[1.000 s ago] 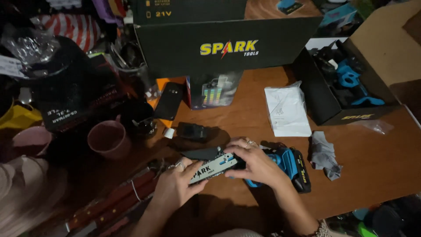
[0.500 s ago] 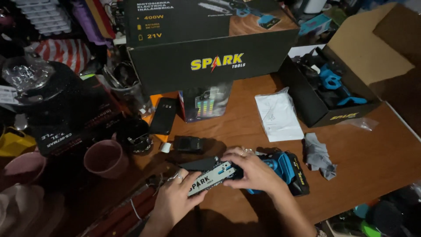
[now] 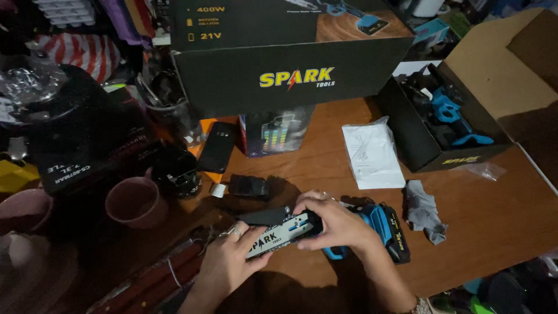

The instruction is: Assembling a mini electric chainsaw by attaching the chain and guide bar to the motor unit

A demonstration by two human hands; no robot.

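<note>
The right hand [image 3: 334, 224] hides the blue saw's [image 3: 372, 227] handle.

Single view: a head-worn camera looks steeply down and forward over the wooden surface [image 3: 476, 232] from its near edge, at close range. The left hand [image 3: 229, 261] and right hand [image 3: 334, 224] sit low in the centre of frame. The far edge is hidden behind a black box [image 3: 290, 70]; the right edge runs diagonally at frame right
</note>
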